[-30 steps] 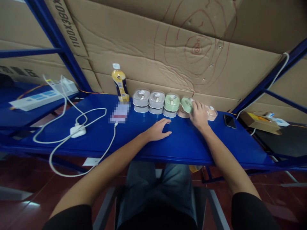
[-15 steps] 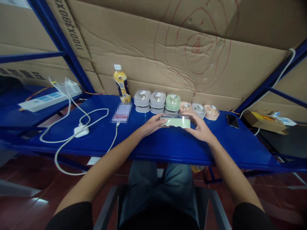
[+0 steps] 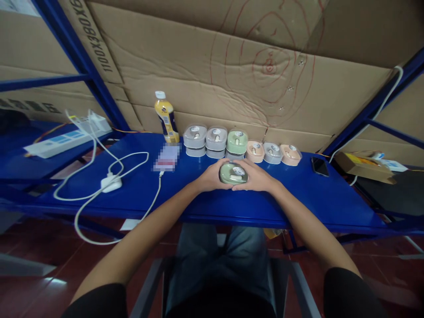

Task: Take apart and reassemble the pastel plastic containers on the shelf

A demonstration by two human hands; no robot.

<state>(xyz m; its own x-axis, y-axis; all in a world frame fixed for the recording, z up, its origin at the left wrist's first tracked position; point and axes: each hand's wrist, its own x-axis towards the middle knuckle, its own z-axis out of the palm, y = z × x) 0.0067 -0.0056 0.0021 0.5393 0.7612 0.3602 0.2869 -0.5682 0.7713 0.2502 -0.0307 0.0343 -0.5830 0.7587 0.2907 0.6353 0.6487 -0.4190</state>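
Indoors, blue table [image 3: 218,205] beneath held container [image 3: 233,172]

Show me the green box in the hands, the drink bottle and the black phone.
Green box [image 3: 233,173]: head view, on its lid.
Drink bottle [image 3: 167,120]: head view, on its body.
Black phone [image 3: 320,167]: head view, on its screen.

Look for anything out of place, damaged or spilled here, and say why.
The white cable sprawls in loose loops and droops past the front edge of the blue table, which looks untidy. The cardboard behind is creased and marked with red rings. No spill shows.
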